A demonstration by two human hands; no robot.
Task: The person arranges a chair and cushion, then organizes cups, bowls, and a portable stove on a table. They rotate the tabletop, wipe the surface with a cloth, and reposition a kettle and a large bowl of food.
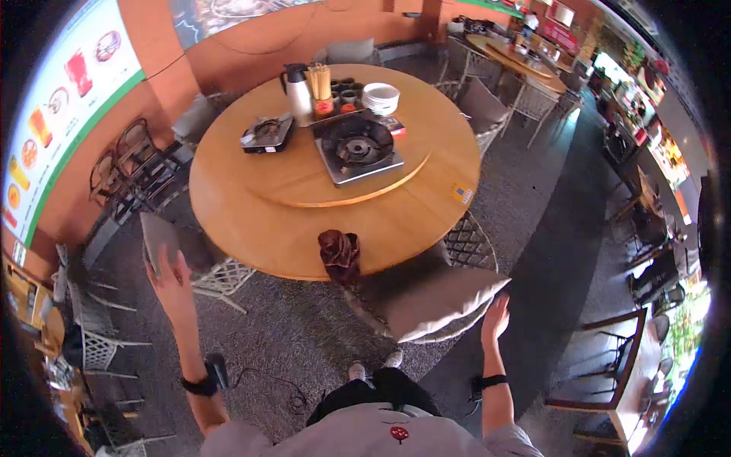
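Observation:
My left hand (171, 282) is raised at the left with its fingers apart, near the grey cushion (164, 240) of a wicker chair. At the right, my right hand (496, 318) is beside the corner of a beige cushion (442, 305) on another wicker chair; whether it touches the cushion is unclear. A crumpled dark red cloth (339, 255) lies at the near edge of the round wooden table (251, 228). Farther back stand a black burner (358, 148) on a silver base, a smaller stove (267, 135), a thermos (298, 95) and stacked white plates (381, 97).
More wicker chairs surround the table, including one with a cushion (483, 104) at its right. A cable (285, 385) lies on the floor by my feet. Another table (518, 61) stands at the back right, where a person (530, 24) is visible.

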